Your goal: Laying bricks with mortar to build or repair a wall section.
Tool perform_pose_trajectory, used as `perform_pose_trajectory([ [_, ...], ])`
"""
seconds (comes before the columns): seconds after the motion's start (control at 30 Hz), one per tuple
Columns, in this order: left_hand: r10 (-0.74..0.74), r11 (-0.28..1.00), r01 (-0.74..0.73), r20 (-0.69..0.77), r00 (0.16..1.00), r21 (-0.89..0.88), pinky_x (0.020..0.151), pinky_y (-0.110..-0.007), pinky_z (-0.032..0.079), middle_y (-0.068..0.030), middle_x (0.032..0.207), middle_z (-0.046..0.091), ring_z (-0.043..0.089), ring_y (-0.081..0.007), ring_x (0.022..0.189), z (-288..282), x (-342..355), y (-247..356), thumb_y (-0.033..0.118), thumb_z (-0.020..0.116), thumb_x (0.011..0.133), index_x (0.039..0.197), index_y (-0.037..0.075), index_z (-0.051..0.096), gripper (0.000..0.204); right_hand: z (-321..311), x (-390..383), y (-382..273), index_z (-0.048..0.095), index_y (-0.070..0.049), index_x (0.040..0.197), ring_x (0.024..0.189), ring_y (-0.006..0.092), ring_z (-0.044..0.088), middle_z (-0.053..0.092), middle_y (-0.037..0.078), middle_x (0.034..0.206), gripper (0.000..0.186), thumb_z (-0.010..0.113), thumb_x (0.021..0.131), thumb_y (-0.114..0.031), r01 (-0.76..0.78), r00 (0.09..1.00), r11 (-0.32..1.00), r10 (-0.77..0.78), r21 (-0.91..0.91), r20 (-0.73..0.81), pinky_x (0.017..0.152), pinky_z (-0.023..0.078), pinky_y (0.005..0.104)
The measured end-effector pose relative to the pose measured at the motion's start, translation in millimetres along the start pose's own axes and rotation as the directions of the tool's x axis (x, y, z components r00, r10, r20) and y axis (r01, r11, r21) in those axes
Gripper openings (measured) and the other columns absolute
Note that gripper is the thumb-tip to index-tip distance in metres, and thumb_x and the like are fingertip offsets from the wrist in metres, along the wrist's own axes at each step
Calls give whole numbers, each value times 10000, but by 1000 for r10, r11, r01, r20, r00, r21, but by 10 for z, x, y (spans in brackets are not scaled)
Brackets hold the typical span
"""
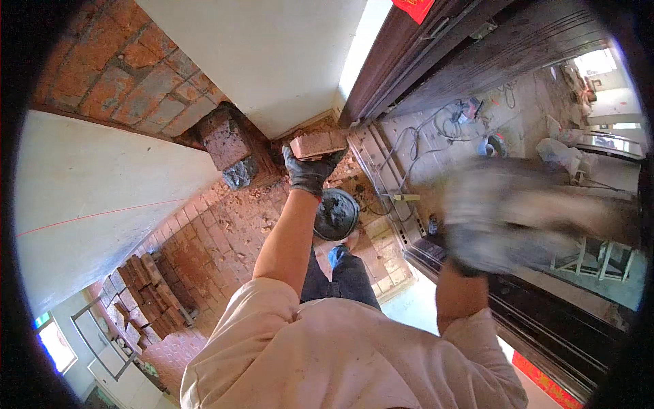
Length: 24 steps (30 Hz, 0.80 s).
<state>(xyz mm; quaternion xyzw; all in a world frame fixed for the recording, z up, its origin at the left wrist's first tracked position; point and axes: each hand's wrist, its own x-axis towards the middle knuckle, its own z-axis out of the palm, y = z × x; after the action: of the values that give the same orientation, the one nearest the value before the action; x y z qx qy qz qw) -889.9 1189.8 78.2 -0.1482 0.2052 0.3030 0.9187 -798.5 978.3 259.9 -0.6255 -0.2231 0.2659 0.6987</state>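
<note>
In the head view my left hand (306, 172), in a dark glove, grips a pale reddish brick (317, 142) below the white wall panel. A black bucket of dark grey material (335, 213) sits below it. Just left stands a rough brick block (225, 144) with grey material at its base. My right hand (469, 249) is raised at the right; a large grey and tan smear (514, 211) covers its fingers, and I cannot make out what, if anything, it holds.
Brick masonry (136, 75) shows upper left beside white walls (112, 177). Loose bricks are stacked (153, 293) lower left on the brick floor. A dark door frame (422, 54) runs upper right; beyond it lie cables (415, 140), a tool (470, 109) and a metal rack (599, 262).
</note>
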Motion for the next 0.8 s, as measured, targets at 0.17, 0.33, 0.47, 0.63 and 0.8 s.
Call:
perform_pose_trajectory([
  [0.17,-74,990,94,172,982,-107,1045,-690,246,-152,1412,421,381,-419,1297,-78,87,-28,670,283,836,1377,162,422,755,251,-376,393,574,-73,861,531,274,491,541,99,635,140,589,879,-212,-12,1000,933,4,-361,-25,509,429,368],
  [0.33,-190,614,531,544,817,-583,1067,-643,232,-112,1428,425,385,-360,1299,-28,164,127,712,294,852,1398,132,415,805,530,-632,1012,568,-64,919,548,269,509,567,84,670,152,605,871,-204,-532,845,836,535,-136,-13,522,445,365],
  [0.47,-76,996,76,0,997,47,1025,-675,284,-109,1393,458,392,-387,1290,-60,60,218,634,352,842,1390,186,401,710,304,-129,278,563,-57,965,562,264,523,588,73,698,181,618,865,-197,-191,979,978,184,-79,-88,533,458,363],
  [0.63,-62,998,62,21,998,11,1025,-704,261,-131,1417,425,370,-404,1304,-86,56,212,632,309,852,1388,180,408,708,237,-242,-24,557,-47,1022,580,259,541,614,58,733,231,634,857,-189,223,959,953,-252,-206,-128,546,474,360],
  [0.8,-73,996,78,138,988,-34,1053,-643,263,-130,1436,396,371,-399,1299,-63,55,231,684,345,840,1407,187,380,755,689,-919,1022,551,-38,1079,598,253,559,641,44,769,288,650,849,-181,-626,780,780,626,-22,12,559,490,358],
])
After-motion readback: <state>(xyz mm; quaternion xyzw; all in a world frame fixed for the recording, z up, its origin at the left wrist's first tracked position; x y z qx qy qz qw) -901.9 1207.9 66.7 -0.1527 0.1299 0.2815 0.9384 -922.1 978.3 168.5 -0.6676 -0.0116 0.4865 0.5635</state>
